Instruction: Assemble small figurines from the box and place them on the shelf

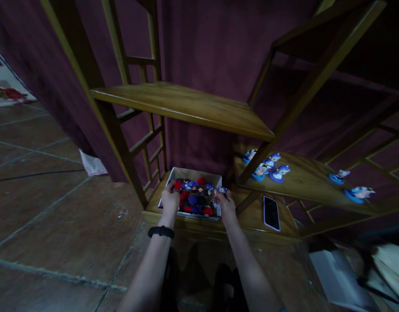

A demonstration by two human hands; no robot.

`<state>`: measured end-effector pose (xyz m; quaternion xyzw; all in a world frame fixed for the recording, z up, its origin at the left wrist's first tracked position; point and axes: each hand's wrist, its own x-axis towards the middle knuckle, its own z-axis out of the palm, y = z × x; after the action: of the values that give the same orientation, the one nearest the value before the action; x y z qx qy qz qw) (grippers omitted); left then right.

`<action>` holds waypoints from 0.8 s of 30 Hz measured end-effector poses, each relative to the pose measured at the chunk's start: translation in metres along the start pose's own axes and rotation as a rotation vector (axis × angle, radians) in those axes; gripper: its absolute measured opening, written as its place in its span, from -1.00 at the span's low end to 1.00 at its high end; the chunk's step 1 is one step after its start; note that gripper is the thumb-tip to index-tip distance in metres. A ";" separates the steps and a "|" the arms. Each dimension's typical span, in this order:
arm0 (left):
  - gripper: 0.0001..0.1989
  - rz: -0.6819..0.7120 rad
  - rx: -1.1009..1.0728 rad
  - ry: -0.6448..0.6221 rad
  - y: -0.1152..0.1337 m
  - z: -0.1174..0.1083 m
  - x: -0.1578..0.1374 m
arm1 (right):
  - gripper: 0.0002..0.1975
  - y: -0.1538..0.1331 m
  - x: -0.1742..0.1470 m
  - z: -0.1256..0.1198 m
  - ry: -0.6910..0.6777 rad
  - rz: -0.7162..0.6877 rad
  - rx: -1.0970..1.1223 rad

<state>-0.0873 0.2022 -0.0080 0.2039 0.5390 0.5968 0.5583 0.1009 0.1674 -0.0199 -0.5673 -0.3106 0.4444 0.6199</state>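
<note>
A shallow open box (190,172) with pale walls stands on the lowest shelf, filled with several small red, dark blue and black figurines (193,200). At the box's left end is my left hand (169,199), its fingers closed at a red piece (178,185); the exact grip is too small to make out. Over the right end, my right hand (226,203) pinches a small blue-and-white figurine (221,190). A dark band circles my left wrist.
Several blue, white and purple figurines (279,173) stand on the shelf (303,180) to the right. Below them lies a phone (271,213). A wooden shelf board (183,104) overhangs the box, between upright posts. At lower right a pale box (341,277) rests on the floor.
</note>
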 end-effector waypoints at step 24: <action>-0.77 -0.032 -0.148 0.032 0.040 -0.008 -0.009 | -0.67 0.029 0.031 0.066 -0.707 -0.339 -1.397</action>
<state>-0.1094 0.1993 0.0270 0.1439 0.5055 0.6290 0.5728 0.0487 0.2223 -0.0406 -0.5950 -0.7770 0.2005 0.0453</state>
